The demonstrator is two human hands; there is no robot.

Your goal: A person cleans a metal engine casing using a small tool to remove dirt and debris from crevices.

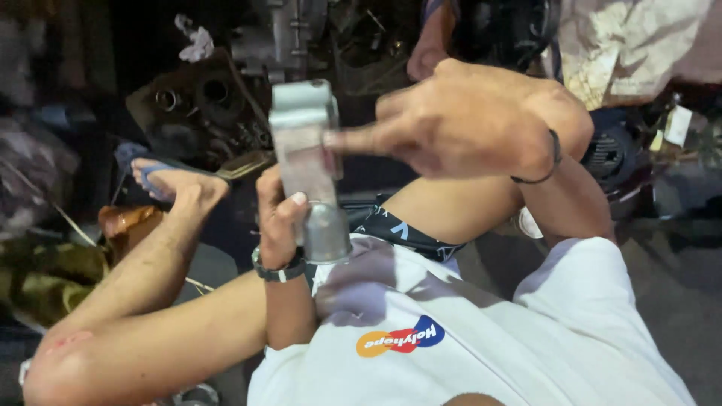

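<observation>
Head view is showing, nearest, the left hand [280, 218] wrapping closed around the lower stem of a grey metal casting [307, 162] held upright above the lap. It is looking heavy, rigid and smooth; that narrow stem seems the surest hold. Beyond, the right hand [466, 120] is pressing an extended finger against its side, other fingers curled.

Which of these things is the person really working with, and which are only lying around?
In hand:
- grey metal part, gripped low down by the left hand
- right hand, one finger touching the part's side

Lying about:
- dark engine pieces on the ground behind
- white rag
- crumpled pale cloth
- blue sandal on the person's foot
</observation>
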